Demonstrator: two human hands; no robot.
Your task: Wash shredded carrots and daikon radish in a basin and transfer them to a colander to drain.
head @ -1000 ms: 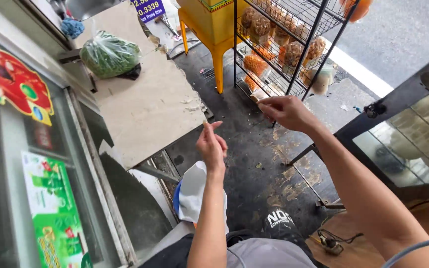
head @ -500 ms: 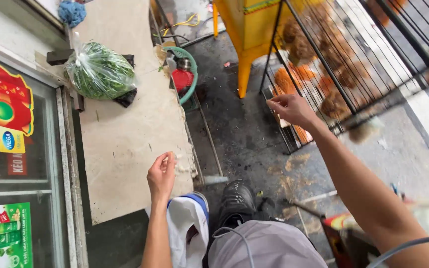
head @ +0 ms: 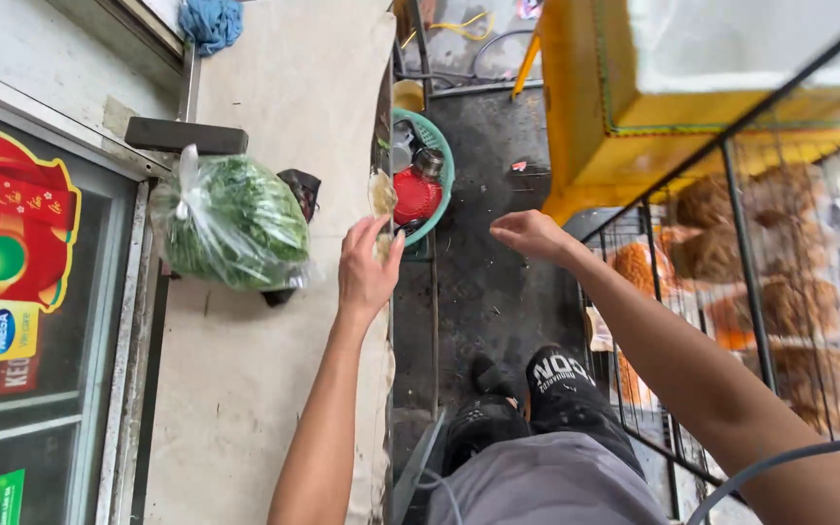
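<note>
Reaching along the edge of the pale stone worktop, the left hand has its fingers loosely curled around a small clear plastic bag with something pale inside; the bag rises just beyond the fingertips, and whether the grip is firm I cannot tell, since the palm faces away. To do this well, the fingers should close on the bag's neck rather than its soft body, keeping it upright and clear of the worktop's edge, because the gap to the floor lies just right of the hand. A clear bag of green leaves sits near the hand's left side, apart from it. The right hand hovers open and empty over the dark floor, well right of the left hand. Just beyond and between both hands, a green basket holds a red lid.
</note>
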